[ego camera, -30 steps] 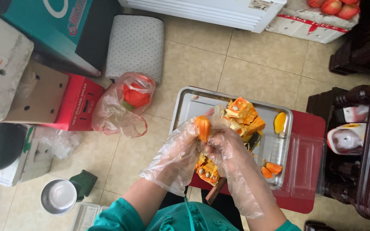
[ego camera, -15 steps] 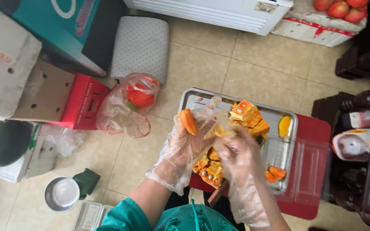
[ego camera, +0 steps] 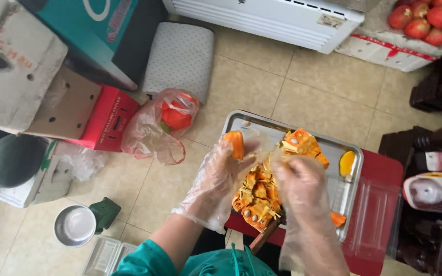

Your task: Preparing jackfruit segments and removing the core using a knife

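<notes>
Both hands wear loose clear plastic gloves. My left hand (ego camera: 216, 176) holds an orange fruit pod (ego camera: 234, 144) pinched at its fingertips, over the left end of a steel tray (ego camera: 241, 122). My right hand (ego camera: 299, 180) grips pale stringy fibres on a large cut orange fruit chunk (ego camera: 256, 197) that lies on the tray. A second orange chunk (ego camera: 303, 144) sits further back on the tray. A yellow pod (ego camera: 347, 163) lies at the tray's right side. The tray rests on a red stool (ego camera: 384, 168).
A clear plastic bag (ego camera: 149, 133) with orange scraps lies left of the tray. A clear plastic box (ego camera: 374, 220) sits on the stool's right. A steel bowl (ego camera: 75, 225), cardboard boxes (ego camera: 52, 97), a dark melon (ego camera: 14, 158), a crate of red fruit (ego camera: 420, 18) and dark furniture (ego camera: 436, 184) surround the tiled floor.
My left hand has carried the orange pod leftward, away from the fruit chunk. My right hand has shifted up onto the chunk's fibres.
</notes>
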